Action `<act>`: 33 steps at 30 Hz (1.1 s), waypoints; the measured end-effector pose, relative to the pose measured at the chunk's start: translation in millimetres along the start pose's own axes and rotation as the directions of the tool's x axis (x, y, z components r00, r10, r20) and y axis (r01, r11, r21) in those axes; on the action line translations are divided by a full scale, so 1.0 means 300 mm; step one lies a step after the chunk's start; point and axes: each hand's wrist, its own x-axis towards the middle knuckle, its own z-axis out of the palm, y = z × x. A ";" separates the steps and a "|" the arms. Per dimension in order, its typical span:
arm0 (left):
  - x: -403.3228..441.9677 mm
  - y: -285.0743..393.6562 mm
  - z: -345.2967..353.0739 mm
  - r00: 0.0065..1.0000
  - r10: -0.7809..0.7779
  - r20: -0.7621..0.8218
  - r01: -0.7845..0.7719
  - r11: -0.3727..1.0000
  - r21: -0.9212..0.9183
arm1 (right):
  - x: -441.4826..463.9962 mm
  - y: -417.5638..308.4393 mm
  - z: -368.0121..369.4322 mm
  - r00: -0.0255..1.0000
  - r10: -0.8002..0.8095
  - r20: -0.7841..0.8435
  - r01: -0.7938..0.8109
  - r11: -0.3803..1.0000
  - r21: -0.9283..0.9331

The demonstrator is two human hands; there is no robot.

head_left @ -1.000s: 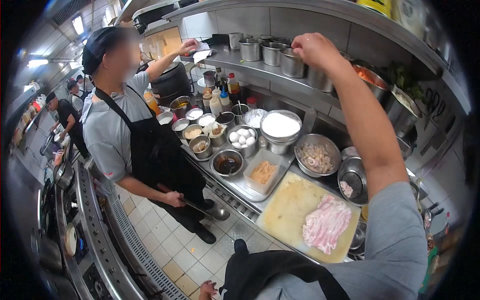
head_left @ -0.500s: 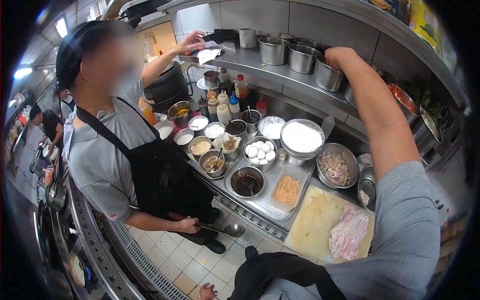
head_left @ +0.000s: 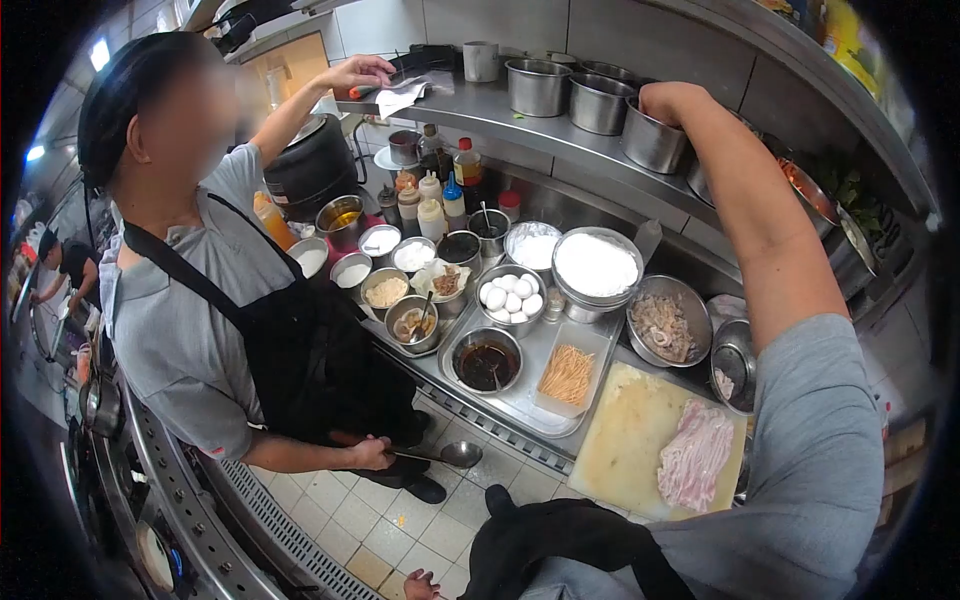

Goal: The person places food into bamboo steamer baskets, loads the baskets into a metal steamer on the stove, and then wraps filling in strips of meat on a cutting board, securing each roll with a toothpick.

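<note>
My right hand (head_left: 672, 101) reaches up to the shelf and dips into a round steel container (head_left: 652, 142); its fingers are hidden below the rim. Low at the bottom edge, my left hand (head_left: 421, 587) hangs partly in view, empty, its fingers loosely apart. Below my right arm lie pale raw meat slices (head_left: 697, 455) on a yellowish cutting board (head_left: 620, 425). Behind the board, a steel bowl (head_left: 668, 318) holds cut meat pieces. More steel containers (head_left: 598, 106) stand in a row left of my right hand.
A co-worker in a black apron (head_left: 310, 365) stands at left, holding a ladle (head_left: 461, 455) low, the other hand at papers (head_left: 402, 97) on the shelf. On the counter are an egg bowl (head_left: 512, 297), dark sauce (head_left: 487, 362), a tub of yellow strips (head_left: 568, 376), white powder (head_left: 597, 265) and bottles.
The view has shifted slightly, so the co-worker appears further left. My right hand stays in the steel container, and my left hand remains low.
</note>
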 end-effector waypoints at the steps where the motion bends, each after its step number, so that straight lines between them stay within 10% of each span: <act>1: -0.006 0.033 0.008 1.000 0.012 -0.005 -0.012 1.000 -0.005 | -0.016 -0.002 -0.010 1.000 -0.007 0.007 0.006 0.999 0.040; 5: -0.019 0.106 0.020 1.000 0.020 0.011 -0.020 1.000 -0.018 | -0.045 -0.005 -0.047 0.998 0.035 -0.048 -0.033 0.998 0.046; 9: -0.025 0.103 0.007 0.992 -0.067 0.109 0.068 0.998 -0.004 | -0.051 0.050 -0.089 0.884 -0.104 -0.457 0.135 0.990 0.034; 12: 0.070 0.189 -0.052 0.978 -0.024 0.208 -0.008 0.988 0.152 | -0.333 0.013 -0.127 0.806 0.008 -0.592 0.282 0.874 0.396; 13: 0.152 0.357 -0.060 0.961 0.143 0.236 -0.229 0.890 0.395 | -0.451 -0.003 -0.116 0.825 0.049 -0.563 0.293 0.815 0.500; 14: 0.237 0.538 -0.057 0.900 0.312 0.303 -0.435 0.674 0.597 | -0.439 0.032 0.023 0.587 0.008 -0.809 0.571 0.705 0.421; 16: 0.355 0.932 -0.006 0.720 0.500 0.481 -0.599 0.099 0.794 | -0.670 0.026 0.167 0.644 0.075 -0.761 0.636 0.499 0.588; 19: 0.408 1.351 0.144 0.488 0.252 0.836 -0.432 -0.762 0.482 | -0.989 0.043 0.488 0.811 0.224 -0.540 0.509 0.184 0.841; 21: 0.412 1.423 0.225 0.344 -0.026 0.939 -0.450 -0.882 0.141 | -1.192 0.092 0.714 0.870 0.336 -0.362 0.317 0.181 0.931; 22: 0.387 1.428 0.259 0.251 0.223 0.942 -0.838 -0.437 0.327 | -1.298 0.131 0.817 0.887 0.402 -0.225 0.207 0.089 0.974; 23: 0.370 1.249 0.292 0.566 0.357 0.743 -0.798 0.009 0.603 | -1.409 0.169 0.912 0.891 0.445 -0.088 0.107 -0.019 0.994; 25: 0.253 0.882 0.402 0.752 0.248 0.611 -0.658 0.343 0.670 | -1.642 0.277 1.081 0.811 0.583 0.047 0.001 -0.081 0.997; 26: 0.196 0.746 0.435 0.682 0.160 0.713 -0.729 0.218 0.649 | -1.765 0.343 1.154 0.756 0.651 0.070 0.000 -0.106 0.994; 28: 0.122 0.625 0.524 0.103 -0.111 0.988 -0.881 -0.472 0.038 | -2.019 0.463 1.208 0.618 0.778 0.115 -0.033 -0.121 0.992; 30: 0.070 0.631 0.704 -0.280 -0.216 0.935 -0.665 -0.659 -0.351 | -2.253 0.595 1.258 0.473 0.881 0.010 0.050 -0.038 0.998; 31: -0.179 0.575 0.812 0.165 -0.186 0.969 -0.985 -0.081 0.153 | -2.357 0.653 1.282 0.394 0.919 0.027 0.040 -0.047 0.998; 32: -0.531 0.523 0.951 0.577 -0.119 0.808 -0.629 0.566 0.533 | -2.456 0.735 1.292 0.313 0.949 0.032 0.030 -0.044 0.999; 33: -0.680 0.494 1.055 0.560 -0.110 0.821 -0.679 0.507 0.531 | -2.545 0.805 1.295 0.263 0.964 0.050 -0.024 -0.045 0.999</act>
